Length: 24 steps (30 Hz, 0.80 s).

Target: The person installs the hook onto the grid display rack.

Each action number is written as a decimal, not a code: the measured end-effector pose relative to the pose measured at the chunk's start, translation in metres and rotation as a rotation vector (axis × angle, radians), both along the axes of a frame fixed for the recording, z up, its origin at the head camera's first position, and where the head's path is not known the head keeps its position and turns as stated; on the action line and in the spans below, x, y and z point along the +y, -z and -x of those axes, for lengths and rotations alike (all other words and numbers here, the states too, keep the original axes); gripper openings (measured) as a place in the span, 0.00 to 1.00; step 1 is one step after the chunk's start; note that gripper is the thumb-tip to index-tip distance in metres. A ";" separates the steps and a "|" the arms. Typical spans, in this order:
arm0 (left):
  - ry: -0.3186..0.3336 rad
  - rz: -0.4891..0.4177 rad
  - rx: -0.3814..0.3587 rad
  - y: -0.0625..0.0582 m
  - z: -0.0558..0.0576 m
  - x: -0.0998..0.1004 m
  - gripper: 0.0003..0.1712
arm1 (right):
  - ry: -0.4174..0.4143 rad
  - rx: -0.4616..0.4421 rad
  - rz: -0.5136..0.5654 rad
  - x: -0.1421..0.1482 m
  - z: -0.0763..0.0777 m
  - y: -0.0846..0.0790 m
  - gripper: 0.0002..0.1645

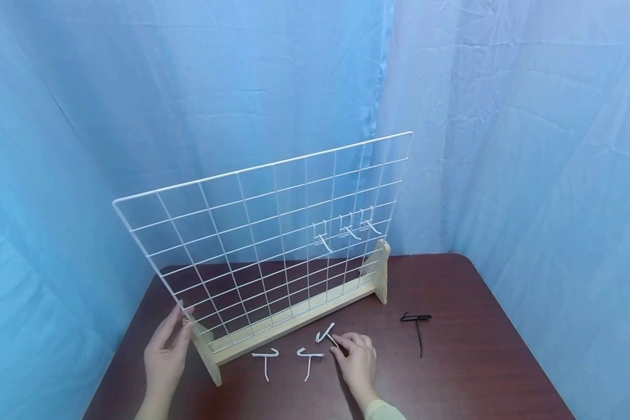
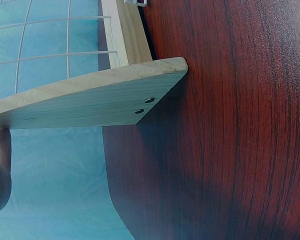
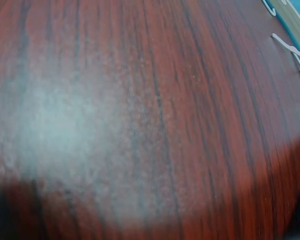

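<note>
A white wire grid panel (image 1: 262, 168) stands upright in a wooden stand (image 1: 294, 322). My left hand (image 1: 165, 353) holds the top of the stand's left end piece (image 1: 207, 359), at the panel's edge; in the left wrist view a finger (image 2: 4, 150) touches that end piece (image 2: 90, 102). Between thumb and fingers my right hand (image 1: 358, 361) pinches a white wire hook (image 1: 324, 334) by its prong, in front of the stand. Two more white hooks, one (image 1: 266, 364) left and one (image 1: 308, 364) right, lie on the table beside it.
Three white hooks, among them a left one (image 1: 322, 241), hang in a row on the panel's right part. A black hook (image 1: 419, 335) lies on the dark red table (image 1: 467, 361) at the right. Blue curtains (image 1: 189, 87) surround the table.
</note>
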<state>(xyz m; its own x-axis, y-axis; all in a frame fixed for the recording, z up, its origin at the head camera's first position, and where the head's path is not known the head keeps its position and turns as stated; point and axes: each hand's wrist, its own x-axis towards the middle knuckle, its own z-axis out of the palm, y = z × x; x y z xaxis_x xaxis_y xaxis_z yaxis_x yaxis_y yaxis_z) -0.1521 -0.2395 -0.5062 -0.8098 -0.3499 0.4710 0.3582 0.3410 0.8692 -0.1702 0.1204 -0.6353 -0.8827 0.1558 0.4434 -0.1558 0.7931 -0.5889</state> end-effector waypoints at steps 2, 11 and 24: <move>0.000 -0.002 0.003 0.000 0.000 0.000 0.27 | 0.006 0.007 -0.006 0.000 0.000 0.001 0.17; -0.013 0.013 -0.011 0.001 0.000 -0.001 0.27 | 0.024 -0.014 0.001 -0.002 0.000 0.000 0.14; -0.003 0.003 -0.003 -0.020 -0.007 0.010 0.26 | 0.080 -0.016 0.017 -0.006 0.001 -0.004 0.08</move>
<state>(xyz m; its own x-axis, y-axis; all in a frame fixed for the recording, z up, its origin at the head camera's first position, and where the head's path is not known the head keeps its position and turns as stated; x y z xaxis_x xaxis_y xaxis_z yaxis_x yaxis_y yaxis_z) -0.1447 -0.2299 -0.4865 -0.8099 -0.3511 0.4698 0.3546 0.3448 0.8691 -0.1713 0.1147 -0.6312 -0.8739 0.2335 0.4262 -0.0830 0.7924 -0.6044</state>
